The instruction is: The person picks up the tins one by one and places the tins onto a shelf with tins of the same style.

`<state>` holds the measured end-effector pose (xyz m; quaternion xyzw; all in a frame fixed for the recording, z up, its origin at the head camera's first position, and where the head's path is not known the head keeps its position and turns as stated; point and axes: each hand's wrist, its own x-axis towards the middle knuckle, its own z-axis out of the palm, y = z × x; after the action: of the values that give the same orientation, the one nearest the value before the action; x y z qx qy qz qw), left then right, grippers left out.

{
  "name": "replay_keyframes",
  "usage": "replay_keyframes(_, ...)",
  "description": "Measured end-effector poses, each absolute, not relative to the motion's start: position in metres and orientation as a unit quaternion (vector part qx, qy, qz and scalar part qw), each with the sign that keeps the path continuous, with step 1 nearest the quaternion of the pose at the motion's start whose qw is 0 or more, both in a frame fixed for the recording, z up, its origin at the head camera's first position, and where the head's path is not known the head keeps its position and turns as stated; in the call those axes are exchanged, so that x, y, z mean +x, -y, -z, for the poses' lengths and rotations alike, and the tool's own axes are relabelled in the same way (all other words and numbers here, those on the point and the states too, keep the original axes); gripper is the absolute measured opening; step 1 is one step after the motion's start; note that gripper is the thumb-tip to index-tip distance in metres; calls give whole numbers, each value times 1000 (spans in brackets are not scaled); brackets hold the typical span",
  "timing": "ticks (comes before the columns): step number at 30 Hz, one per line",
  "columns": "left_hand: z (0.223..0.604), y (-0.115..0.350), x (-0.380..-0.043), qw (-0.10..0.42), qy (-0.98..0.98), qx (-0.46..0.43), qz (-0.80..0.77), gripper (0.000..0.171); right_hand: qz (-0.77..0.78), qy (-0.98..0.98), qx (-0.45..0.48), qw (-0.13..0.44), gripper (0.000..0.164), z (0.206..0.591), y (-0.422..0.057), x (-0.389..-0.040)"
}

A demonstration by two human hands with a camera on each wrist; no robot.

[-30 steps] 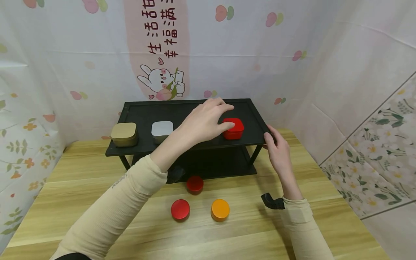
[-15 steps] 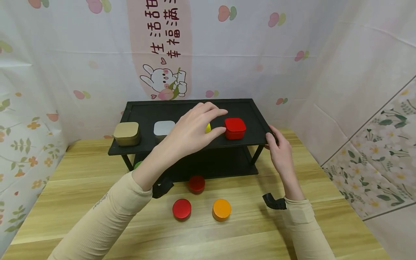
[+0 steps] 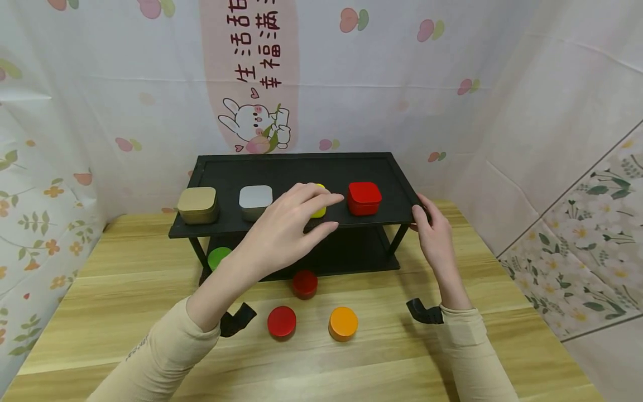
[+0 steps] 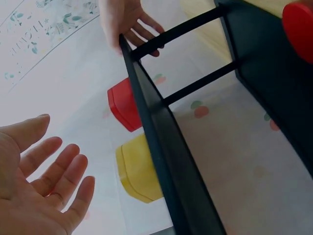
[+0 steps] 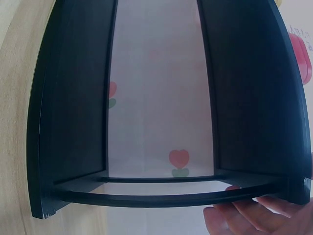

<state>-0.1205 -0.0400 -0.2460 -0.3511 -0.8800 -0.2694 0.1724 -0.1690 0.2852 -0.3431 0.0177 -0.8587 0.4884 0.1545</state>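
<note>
I'm seeing the right hand (image 3: 434,229) gripping a black two-tiered shelf (image 3: 301,168), the loose, empty left hand (image 3: 287,228) partly hiding a yellow box (image 4: 139,169) (a red box (image 3: 364,199) sitting between both hands).

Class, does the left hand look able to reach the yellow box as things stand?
Probably yes: the left hand is empty and near the yellow box, and its wrist view shows nothing between them.

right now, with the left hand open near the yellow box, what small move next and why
I'd probably ease the left hand back, away from the yellow box: the hand is open, holds nothing and hangs near that box, so a sideways sweep might nudge it. The right hand grips the right end of the shelf, which should help keep it steady.
</note>
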Motion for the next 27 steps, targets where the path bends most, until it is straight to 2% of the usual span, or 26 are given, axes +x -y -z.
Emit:
replay_keyframes(8, 272, 51, -103, 186, 867, -357, 293, 38, -486, 860, 16, 157, 53, 342, -284, -169)
replay_keyframes(27, 330, 73, -76, 130, 892, -296, 315, 38, -487, 859, 9, 154, 53, 344, -285, -170)
